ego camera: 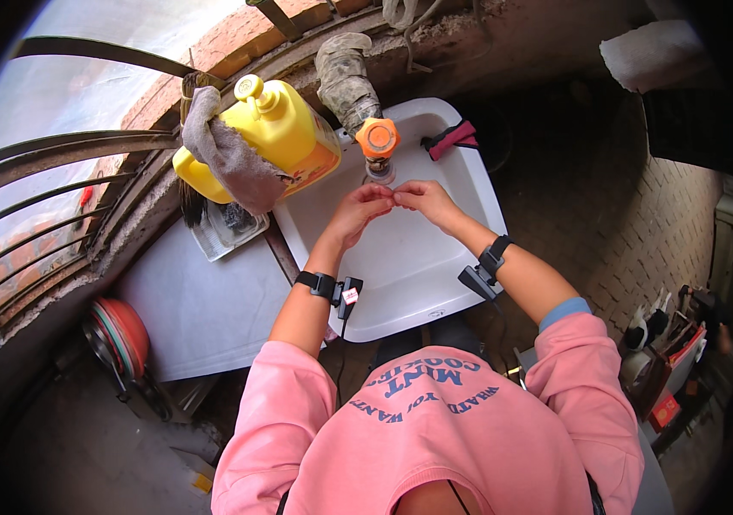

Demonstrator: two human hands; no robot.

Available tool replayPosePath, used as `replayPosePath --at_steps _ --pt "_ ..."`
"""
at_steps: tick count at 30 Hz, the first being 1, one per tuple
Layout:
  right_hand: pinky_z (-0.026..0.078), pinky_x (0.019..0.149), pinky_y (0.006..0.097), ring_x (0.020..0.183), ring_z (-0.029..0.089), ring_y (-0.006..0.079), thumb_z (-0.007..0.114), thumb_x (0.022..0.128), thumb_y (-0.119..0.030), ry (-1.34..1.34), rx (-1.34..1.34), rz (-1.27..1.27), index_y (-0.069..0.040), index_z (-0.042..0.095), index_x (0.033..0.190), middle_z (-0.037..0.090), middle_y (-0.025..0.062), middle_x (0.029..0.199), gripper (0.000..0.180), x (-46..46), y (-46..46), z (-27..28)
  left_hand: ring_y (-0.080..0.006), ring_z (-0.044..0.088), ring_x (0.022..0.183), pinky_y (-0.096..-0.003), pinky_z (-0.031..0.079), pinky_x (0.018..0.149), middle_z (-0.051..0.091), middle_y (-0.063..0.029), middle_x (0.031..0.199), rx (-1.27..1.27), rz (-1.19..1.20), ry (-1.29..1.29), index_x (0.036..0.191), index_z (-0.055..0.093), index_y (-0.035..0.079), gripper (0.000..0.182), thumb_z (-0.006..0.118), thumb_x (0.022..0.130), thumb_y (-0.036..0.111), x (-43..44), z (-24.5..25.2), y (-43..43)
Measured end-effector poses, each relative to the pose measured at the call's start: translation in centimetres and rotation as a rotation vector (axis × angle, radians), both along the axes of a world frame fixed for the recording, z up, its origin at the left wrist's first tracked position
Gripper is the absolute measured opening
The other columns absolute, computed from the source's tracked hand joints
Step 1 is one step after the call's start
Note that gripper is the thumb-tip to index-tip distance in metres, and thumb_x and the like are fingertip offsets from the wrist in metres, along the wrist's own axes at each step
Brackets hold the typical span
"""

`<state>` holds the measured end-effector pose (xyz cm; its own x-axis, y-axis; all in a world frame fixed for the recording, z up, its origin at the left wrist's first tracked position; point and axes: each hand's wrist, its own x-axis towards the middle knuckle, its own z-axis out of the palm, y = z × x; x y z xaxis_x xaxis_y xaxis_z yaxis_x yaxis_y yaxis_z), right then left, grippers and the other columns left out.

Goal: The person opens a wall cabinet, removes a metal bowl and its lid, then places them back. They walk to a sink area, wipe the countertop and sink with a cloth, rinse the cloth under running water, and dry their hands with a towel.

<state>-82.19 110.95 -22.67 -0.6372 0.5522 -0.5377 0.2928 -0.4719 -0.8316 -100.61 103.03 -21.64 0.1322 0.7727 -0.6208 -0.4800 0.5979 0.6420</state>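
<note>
Both my hands are over a white washbasin (405, 277), just below a tap with an orange knob (379, 136). My left hand (358, 214) has its fingers curled, and its fingertips meet those of my right hand (432, 203). The right thumb and forefinger are drawn close together at that spot. Whether anything small lies between the fingertips is too small to tell. Cloth or tape wraps the pipe (348, 80) behind the knob. Over the basin's far right rim hangs a pink and black cloth (453, 140).
Left of the tap stands a yellow pump jug (305, 125) with a grey cloth (244, 161) draped over it. A white plastic tray (228, 235) holding something dark sits on a pale tabletop (205, 302). Stacked basins (123, 335) lean farther left. Metal window bars (70, 151) line the wall.
</note>
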Motion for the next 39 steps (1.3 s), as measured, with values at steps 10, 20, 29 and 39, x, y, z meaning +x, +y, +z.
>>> replayPosePath --at_steps 10,20,29,39 --pt "0.051 0.077 0.0254 0.083 0.065 0.0120 0.063 0.088 -0.011 -0.035 0.200 0.047 0.002 0.067 0.098 0.070 0.0051 0.088 0.017 -1.2 1.1 0.4 -0.0144 0.062 0.094 -0.0289 0.049 0.088 0.064 -0.0041 0.099 0.030 -0.066 0.103 0.104 0.061 0.004 0.020 0.067 0.086 0.006 -0.5 -0.4 1.2" --pt "0.044 0.069 0.0209 0.074 0.054 0.0058 0.063 0.091 -0.017 0.125 -0.316 -0.192 -0.010 0.062 0.095 0.064 -0.0019 0.085 0.008 -1.4 0.4 0.1 -0.0127 0.060 0.094 -0.0278 0.048 0.088 0.064 -0.0030 0.102 0.003 0.096 -0.044 0.106 0.063 0.005 0.020 0.067 0.087 0.008 0.5 0.2 1.0" --pt "0.044 0.072 0.0216 0.077 0.053 0.0065 0.061 0.093 -0.019 0.095 -0.285 -0.223 -0.010 0.060 0.099 0.060 -0.0028 0.088 0.011 -2.1 -0.3 -0.4 -0.0138 0.062 0.091 -0.0282 0.050 0.087 0.065 -0.0037 0.099 0.019 0.254 -0.095 0.104 0.063 0.005 0.016 0.066 0.088 0.006 1.6 -0.8 0.4" --pt "0.043 0.068 0.0205 0.073 0.052 0.0060 0.061 0.094 -0.020 0.288 -0.596 -0.346 -0.012 0.061 0.101 0.059 -0.0044 0.083 0.011 -1.3 -1.2 -0.4 -0.0142 0.061 0.090 -0.0290 0.050 0.085 0.064 -0.0044 0.097 0.075 0.237 -0.172 0.098 0.059 0.005 0.010 0.064 0.089 0.006 1.9 -1.0 -0.2"
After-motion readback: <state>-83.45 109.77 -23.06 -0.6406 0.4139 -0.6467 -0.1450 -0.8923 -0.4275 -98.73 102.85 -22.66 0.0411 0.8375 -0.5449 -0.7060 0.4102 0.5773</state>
